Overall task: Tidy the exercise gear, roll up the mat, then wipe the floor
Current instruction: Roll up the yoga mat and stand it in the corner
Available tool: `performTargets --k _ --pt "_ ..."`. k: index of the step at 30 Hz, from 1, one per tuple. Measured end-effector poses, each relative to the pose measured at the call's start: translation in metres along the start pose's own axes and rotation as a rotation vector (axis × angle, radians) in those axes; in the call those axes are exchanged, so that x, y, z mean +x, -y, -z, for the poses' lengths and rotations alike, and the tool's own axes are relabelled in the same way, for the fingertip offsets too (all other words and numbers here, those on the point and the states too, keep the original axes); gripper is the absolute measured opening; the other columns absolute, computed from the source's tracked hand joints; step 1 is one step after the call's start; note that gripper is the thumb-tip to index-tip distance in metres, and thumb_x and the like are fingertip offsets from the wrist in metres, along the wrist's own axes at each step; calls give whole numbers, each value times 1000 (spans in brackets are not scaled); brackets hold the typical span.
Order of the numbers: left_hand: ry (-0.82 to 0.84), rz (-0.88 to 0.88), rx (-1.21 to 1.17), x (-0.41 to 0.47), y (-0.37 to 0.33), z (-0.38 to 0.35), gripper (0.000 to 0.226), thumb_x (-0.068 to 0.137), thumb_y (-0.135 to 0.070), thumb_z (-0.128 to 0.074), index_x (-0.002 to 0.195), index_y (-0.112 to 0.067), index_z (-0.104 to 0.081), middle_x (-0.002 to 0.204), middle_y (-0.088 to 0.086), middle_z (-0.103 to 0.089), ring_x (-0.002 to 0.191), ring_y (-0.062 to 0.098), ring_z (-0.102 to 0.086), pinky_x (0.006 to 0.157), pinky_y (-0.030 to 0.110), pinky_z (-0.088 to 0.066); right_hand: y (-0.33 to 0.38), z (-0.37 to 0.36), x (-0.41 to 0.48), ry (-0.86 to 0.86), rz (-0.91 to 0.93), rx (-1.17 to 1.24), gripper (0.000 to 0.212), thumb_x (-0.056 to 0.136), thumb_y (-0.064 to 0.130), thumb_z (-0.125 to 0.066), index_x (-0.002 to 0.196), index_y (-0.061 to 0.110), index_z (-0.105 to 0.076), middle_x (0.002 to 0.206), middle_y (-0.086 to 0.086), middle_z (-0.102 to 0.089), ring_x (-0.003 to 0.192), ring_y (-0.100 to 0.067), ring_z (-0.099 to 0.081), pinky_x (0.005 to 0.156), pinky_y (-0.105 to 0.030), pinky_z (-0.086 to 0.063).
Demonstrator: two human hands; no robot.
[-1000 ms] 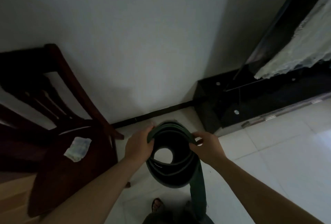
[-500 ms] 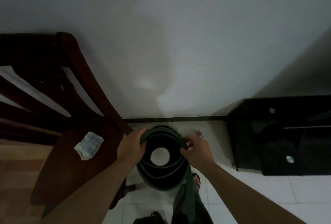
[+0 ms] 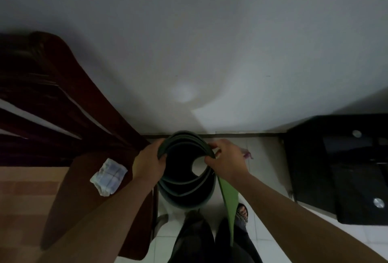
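Note:
A dark green exercise mat (image 3: 184, 191), loosely rolled, stands on end in front of me, and I look down into its open spiral. My left hand (image 3: 150, 163) grips the left side of the top rim, fingers curled over the layers. My right hand (image 3: 225, 161) pinches the rim on the right. The mat's loose outer flap (image 3: 230, 201) hangs down below my right wrist, showing a brighter green face. A folded pale cloth (image 3: 109, 176) lies on the chair seat to the left.
A dark wooden chair (image 3: 69, 128) stands close on the left against the white wall (image 3: 199, 42). A black glass cabinet (image 3: 344, 168) sits low on the right. White tiled floor (image 3: 266, 239) lies beneath me, with my legs and a sandalled foot (image 3: 241, 213) below the mat.
The view swung left and downward, so the black cabinet slid to the right edge. Both hands kept their hold on the mat's rim; the loose flap now hangs straighter beside my right arm.

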State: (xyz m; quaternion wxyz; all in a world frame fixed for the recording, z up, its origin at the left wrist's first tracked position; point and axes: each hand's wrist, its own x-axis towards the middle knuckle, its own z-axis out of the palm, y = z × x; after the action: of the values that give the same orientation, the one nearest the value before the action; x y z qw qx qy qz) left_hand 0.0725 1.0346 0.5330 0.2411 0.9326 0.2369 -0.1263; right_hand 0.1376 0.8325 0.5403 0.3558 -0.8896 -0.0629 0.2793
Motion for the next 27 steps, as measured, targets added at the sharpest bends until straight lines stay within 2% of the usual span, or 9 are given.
performTargets --k 5,9,13,18,27 --pt "12 -24 8 6 16 12 42 90 -22 -54 131 -29 -47 121 3 -62 106 30 -60 78 30 -42 15 -4 7 8 27 -38 29 78 25 -68 106 18 -66 105 -3 -62 87 -17 -59 72 -26 -45" --pt "16 -23 26 15 24 18 41 91 -25 -51 131 -31 -45 121 1 -61 106 28 -60 78 32 -44 28 -10 15 -1 27 -18 25 77 25 -67 102 20 -69 99 2 -66 81 -14 -60 71 -25 -47" --pt "27 -20 38 30 31 29 38 92 -27 -49 129 -31 -46 118 1 -62 104 30 -60 77 34 -46 38 -20 24 -23 16 -3 32 74 28 -67 106 24 -68 102 2 -66 88 -15 -61 77 -28 -50" --pt "3 -21 54 43 38 29 40 92 -24 -50 131 -31 -46 122 0 -60 106 28 -59 77 34 -46 47 -27 34 -56 26 21 29 76 24 -68 104 20 -69 100 2 -67 81 -17 -62 76 -33 -52" --pt "-34 -5 -4 41 44 34 40 89 -20 -52 128 -29 -47 118 0 -61 104 27 -60 76 34 -44 57 -28 42 -78 37 18 29 78 26 -68 107 22 -68 101 3 -64 82 -14 -58 72 -26 -46"
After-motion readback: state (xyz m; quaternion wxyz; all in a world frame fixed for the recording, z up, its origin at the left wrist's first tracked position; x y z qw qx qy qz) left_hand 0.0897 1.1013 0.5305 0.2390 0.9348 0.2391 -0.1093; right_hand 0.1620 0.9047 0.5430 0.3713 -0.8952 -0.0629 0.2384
